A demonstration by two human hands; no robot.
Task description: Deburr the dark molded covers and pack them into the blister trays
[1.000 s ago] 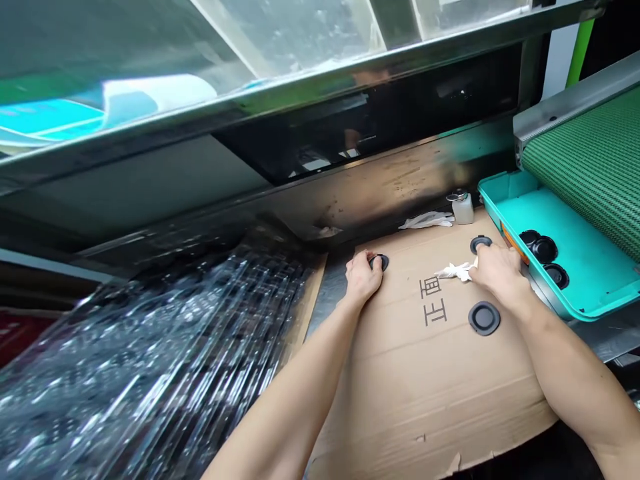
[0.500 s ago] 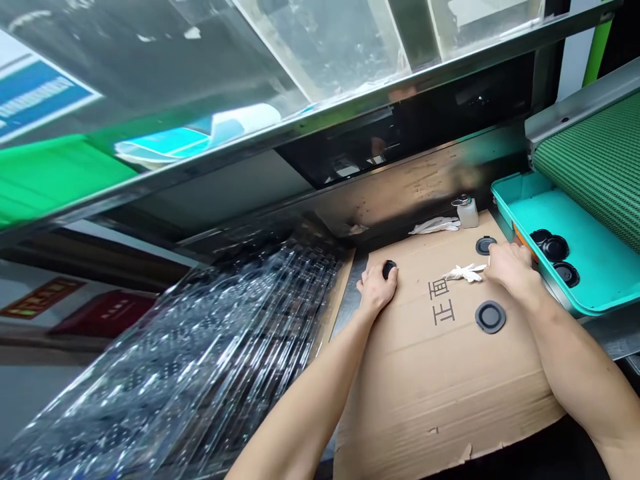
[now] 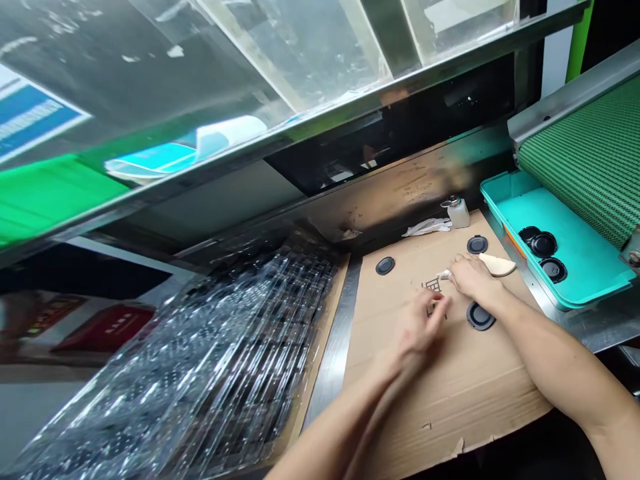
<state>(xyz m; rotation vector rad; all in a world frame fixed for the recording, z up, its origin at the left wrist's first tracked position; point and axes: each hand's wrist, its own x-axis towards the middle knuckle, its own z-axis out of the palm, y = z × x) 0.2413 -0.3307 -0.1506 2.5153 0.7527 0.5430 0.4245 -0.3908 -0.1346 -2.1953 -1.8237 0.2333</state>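
Note:
My right hand [image 3: 473, 280] rests on the cardboard sheet [image 3: 430, 393] and pinches a small white cloth [image 3: 444, 273] that sticks out from its fingertips. My left hand [image 3: 423, 327] hovers just left of it, blurred, fingers loosely apart and holding nothing. Three black round discs lie on the cardboard: one [image 3: 385, 265] at the far left, one [image 3: 477, 245] at the back, and one [image 3: 480, 315] partly under my right wrist. A beige wedge-shaped piece [image 3: 497, 265] lies beside my right hand.
A teal tray [image 3: 585, 260] holding more black discs [image 3: 543, 243] sits at the right, under a green conveyor belt [image 3: 590, 153]. A small bottle [image 3: 459, 212] and a white rag [image 3: 427, 227] lie at the back. Stacked clear plastic trays [image 3: 200, 373] fill the left.
My left hand let go of the far-left disc and moved right, toward my right hand. My right hand drew back from the rear disc with the cloth, uncovering the beige piece.

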